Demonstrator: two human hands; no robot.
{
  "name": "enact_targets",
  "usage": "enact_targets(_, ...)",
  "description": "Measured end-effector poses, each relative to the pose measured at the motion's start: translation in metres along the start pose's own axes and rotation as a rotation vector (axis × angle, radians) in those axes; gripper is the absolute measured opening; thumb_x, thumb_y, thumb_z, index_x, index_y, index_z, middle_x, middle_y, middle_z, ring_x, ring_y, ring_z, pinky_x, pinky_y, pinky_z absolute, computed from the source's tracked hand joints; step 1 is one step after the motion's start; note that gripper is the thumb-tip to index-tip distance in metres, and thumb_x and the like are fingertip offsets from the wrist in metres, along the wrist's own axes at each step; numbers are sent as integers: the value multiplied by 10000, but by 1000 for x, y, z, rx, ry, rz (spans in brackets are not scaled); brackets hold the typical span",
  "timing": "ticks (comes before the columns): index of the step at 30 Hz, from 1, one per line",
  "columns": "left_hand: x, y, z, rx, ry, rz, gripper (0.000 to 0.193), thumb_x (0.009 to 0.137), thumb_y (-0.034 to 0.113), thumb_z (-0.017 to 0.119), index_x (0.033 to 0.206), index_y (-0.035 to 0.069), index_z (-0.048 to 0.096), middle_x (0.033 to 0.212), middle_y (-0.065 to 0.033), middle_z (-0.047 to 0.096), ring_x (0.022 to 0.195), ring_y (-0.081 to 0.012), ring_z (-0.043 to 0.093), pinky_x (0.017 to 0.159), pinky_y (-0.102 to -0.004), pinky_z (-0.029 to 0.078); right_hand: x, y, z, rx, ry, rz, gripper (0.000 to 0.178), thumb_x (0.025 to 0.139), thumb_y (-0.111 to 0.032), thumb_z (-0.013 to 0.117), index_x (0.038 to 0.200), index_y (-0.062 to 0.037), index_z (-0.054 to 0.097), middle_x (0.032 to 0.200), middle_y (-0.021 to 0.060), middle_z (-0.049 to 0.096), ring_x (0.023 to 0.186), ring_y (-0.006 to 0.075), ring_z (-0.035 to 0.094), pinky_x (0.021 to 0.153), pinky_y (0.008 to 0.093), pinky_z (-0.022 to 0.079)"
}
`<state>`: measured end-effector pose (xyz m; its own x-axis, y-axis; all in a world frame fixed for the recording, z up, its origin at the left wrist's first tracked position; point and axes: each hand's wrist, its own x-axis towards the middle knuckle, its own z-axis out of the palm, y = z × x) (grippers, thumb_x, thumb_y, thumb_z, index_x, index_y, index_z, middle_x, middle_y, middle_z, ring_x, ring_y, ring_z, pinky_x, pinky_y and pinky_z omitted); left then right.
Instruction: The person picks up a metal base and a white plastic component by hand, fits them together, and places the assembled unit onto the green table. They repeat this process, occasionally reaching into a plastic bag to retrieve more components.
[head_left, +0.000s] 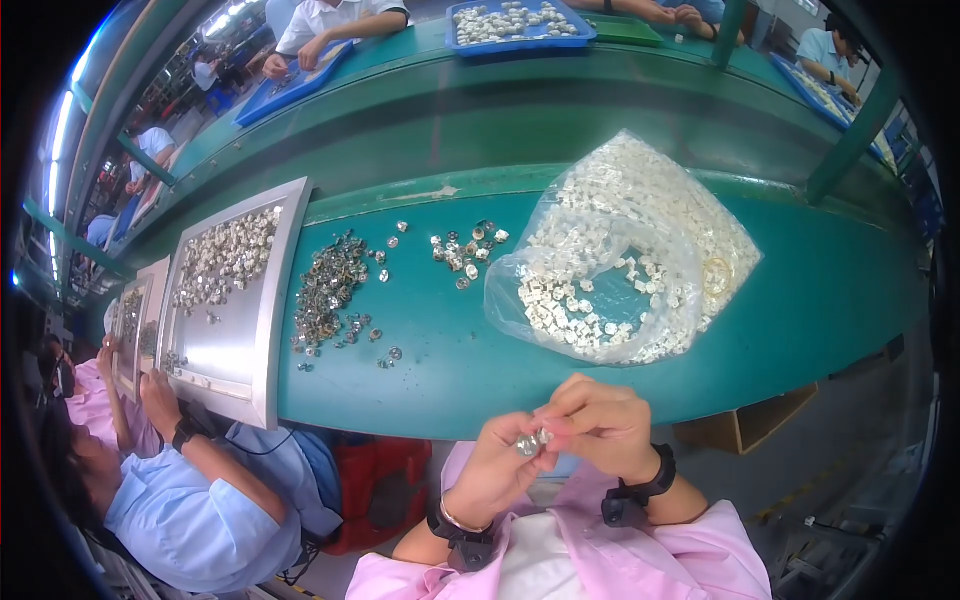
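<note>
Close to my body, just off the table's front edge, my two hands meet. My left hand (492,468) is closed on a small silvery metal part (527,444). With thumb and fingertips pinched together, my right hand (605,425) presses at that part, where a small whitish piece shows, partly hidden by the fingers. Beyond my hands lies an opened clear plastic bag (735,225) full of small white blocky pieces (585,305). Left of the bag is a small cluster of round metal-and-white parts (468,250), and farther left a heap of loose metal parts (330,285).
A metal-framed tray (290,260) with many whitish parts stands at the left, where a co-worker in blue (205,510) reaches in. Across a raised green ledge (450,120), other people work at blue trays (530,45). A cardboard box (755,420) sits below the table's right edge.
</note>
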<state>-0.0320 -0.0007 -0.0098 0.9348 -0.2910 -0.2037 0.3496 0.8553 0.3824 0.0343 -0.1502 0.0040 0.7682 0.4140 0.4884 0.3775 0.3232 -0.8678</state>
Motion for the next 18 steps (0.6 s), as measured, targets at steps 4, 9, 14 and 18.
enact_targets(4, 2, 2, 5, -44, -2, -30, 116, 900, 49, 564, 981, -29, 592, 907, -71, 596, 766, -130, 583, 687, -222, 492, 3, -4, -1, -86, -4, 28, 203, 728, 23, 715, 929, 15, 690, 892, 117, 673, 787, 229, 607, 672, 299, 483)
enact_targets(9, 1, 3, 3, -38, 38, -19, 158, 907, 54, 558, 1027, -44, 590, 911, -85, 598, 767, -137, 584, 690, -229, 491, 5, -6, -1, -150, -27, 28, 270, 743, 10, 705, 1011, 14, 675, 906, 121, 679, 802, 224, 617, 695, 300, 486)
enact_targets(14, 0, 8, 4, 16, 51, 30, 175, 902, 46, 561, 1047, -46, 593, 916, -91, 598, 776, -149, 587, 694, -238, 492, 11, -17, -8, -192, -43, 81, 267, 770, -9, 683, 1036, 7, 663, 928, 115, 679, 812, 218, 621, 718, 310, 486)
enact_targets(18, 1, 11, 0, 21, -73, 121, 164, 888, 21, 566, 1032, -45, 607, 923, -102, 601, 793, -164, 592, 705, -251, 495, 29, -19, -33, -456, 11, 96, 204, 828, -74, 632, 1009, 18, 657, 962, 125, 678, 825, 215, 625, 751, 324, 475)
